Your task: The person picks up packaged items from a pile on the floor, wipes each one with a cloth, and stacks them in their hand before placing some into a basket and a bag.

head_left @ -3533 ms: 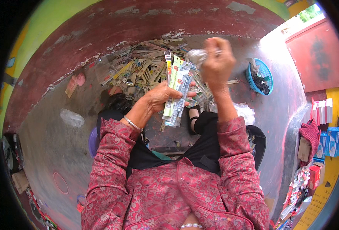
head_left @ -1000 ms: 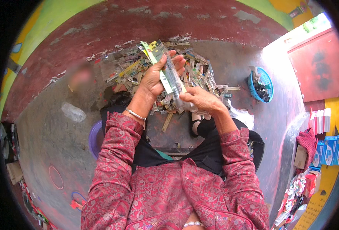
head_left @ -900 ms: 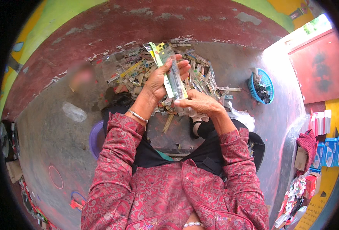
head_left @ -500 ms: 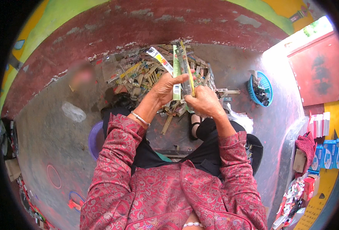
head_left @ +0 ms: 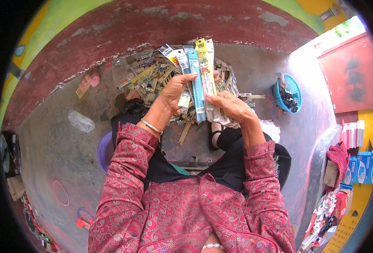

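My left hand [head_left: 176, 90] is closed around a fan of long, narrow packets, its thumb across their front. Among them are a light-blue packet [head_left: 197, 86] and a white packet [head_left: 181, 59] with a punched top. Beside these, a yellow packet [head_left: 203, 52] with a hanging hole stands upright, its lower end pinched by the thumb and fingers of my right hand [head_left: 232, 106]. Crumpled clear plastic [head_left: 215, 117] hangs just below my right fingers; what holds it is hidden. What is inside the packets I cannot make out.
A heap of similar strips and packets [head_left: 146, 82] covers the floor ahead. To the right stands a blue basket [head_left: 294, 86] with dark scraps. A purple basin [head_left: 105, 152] and a clear plastic bag [head_left: 81, 121] lie left. Blue boxes [head_left: 362, 166] line the far right.
The packets have spread into a wider fan, with the light-blue and yellow ones now facing me. My right hand has shifted slightly right, and crumpled clear plastic now shows beneath it.
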A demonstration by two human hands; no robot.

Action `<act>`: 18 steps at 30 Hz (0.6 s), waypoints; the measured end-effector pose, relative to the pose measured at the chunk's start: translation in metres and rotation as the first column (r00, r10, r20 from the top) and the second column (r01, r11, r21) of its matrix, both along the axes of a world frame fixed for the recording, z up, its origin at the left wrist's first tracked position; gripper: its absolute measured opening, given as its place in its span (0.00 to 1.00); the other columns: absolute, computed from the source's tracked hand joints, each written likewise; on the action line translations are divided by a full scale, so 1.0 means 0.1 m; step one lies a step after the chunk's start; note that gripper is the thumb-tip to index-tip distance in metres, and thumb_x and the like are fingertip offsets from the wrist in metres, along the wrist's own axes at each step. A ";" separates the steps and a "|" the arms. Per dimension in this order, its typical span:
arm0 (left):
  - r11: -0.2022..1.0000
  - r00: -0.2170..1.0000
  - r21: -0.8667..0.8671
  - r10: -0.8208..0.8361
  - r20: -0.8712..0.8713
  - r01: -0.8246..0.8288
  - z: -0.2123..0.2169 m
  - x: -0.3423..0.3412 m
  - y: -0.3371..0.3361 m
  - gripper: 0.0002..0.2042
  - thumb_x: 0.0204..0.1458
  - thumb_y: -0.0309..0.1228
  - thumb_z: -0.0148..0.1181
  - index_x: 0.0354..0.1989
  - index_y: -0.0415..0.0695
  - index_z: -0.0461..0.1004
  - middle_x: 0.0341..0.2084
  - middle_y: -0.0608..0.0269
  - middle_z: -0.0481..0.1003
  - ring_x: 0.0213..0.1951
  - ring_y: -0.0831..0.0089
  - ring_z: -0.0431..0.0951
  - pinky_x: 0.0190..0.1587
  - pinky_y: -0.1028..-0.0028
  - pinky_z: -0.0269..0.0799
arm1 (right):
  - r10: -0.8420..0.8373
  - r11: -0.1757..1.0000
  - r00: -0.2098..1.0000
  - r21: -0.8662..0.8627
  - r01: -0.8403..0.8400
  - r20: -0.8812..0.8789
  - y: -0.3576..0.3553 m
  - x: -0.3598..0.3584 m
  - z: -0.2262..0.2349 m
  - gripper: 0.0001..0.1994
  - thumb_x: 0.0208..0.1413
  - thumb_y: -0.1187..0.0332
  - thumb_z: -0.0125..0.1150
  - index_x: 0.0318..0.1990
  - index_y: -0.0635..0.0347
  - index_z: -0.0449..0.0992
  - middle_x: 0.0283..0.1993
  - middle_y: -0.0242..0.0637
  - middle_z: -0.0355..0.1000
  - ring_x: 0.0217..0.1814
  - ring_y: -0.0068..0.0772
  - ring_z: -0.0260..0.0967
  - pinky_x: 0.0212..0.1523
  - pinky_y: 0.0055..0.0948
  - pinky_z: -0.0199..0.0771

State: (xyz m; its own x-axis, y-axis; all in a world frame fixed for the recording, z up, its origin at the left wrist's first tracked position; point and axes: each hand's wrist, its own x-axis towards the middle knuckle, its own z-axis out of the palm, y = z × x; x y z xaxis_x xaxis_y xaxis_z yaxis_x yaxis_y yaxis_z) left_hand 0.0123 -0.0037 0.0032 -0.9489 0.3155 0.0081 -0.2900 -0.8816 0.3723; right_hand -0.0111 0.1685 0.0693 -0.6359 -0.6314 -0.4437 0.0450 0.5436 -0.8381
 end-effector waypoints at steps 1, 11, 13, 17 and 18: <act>0.999 1.000 0.052 -0.010 0.005 0.010 0.01 0.01 0.00 0.28 0.49 0.29 0.49 0.59 0.33 0.51 0.56 0.43 0.58 0.59 0.54 0.58 0.59 0.54 0.56 | -0.041 0.999 0.999 0.014 0.041 0.003 -0.02 0.04 0.08 0.24 0.54 0.50 0.47 0.31 0.68 0.75 0.29 0.34 0.70 0.32 0.21 0.61 0.33 0.23 0.60; 0.989 0.984 -0.139 0.074 0.159 -0.052 0.01 -0.03 -0.02 0.22 0.52 0.33 0.50 0.52 0.34 0.59 0.46 0.45 0.68 0.48 0.58 0.71 0.49 0.56 0.69 | 0.143 0.972 0.986 0.202 -0.124 -0.084 0.05 -0.11 -0.14 0.30 0.53 0.43 0.46 0.28 0.68 0.75 0.24 0.38 0.70 0.28 0.26 0.64 0.29 0.28 0.61; 0.983 0.981 -0.162 0.110 0.161 -0.084 -0.03 -0.02 -0.02 0.16 0.53 0.31 0.50 0.47 0.35 0.63 0.43 0.45 0.70 0.46 0.58 0.72 0.45 0.58 0.72 | 0.145 0.948 0.984 0.300 -0.108 -0.101 0.08 -0.12 -0.18 0.32 0.52 0.41 0.45 0.27 0.68 0.75 0.24 0.41 0.70 0.29 0.29 0.66 0.31 0.29 0.63; 0.941 0.958 -0.302 0.216 0.186 -0.154 -0.08 -0.03 -0.02 0.15 0.53 0.29 0.49 0.45 0.31 0.63 0.38 0.46 0.72 0.41 0.61 0.75 0.41 0.63 0.75 | -0.066 0.941 0.990 0.324 0.103 -0.124 0.24 -0.29 -0.19 0.34 0.51 0.38 0.44 0.27 0.68 0.75 0.23 0.44 0.71 0.29 0.35 0.68 0.33 0.32 0.66; 0.914 0.947 -0.368 0.257 0.193 -0.173 -0.08 -0.03 0.01 0.15 0.53 0.28 0.48 0.45 0.29 0.63 0.36 0.47 0.73 0.39 0.62 0.76 0.40 0.64 0.76 | -0.235 0.944 0.949 0.183 0.274 -0.209 0.25 -0.35 -0.20 0.31 0.52 0.41 0.47 0.25 0.66 0.75 0.20 0.42 0.70 0.26 0.31 0.68 0.29 0.30 0.67</act>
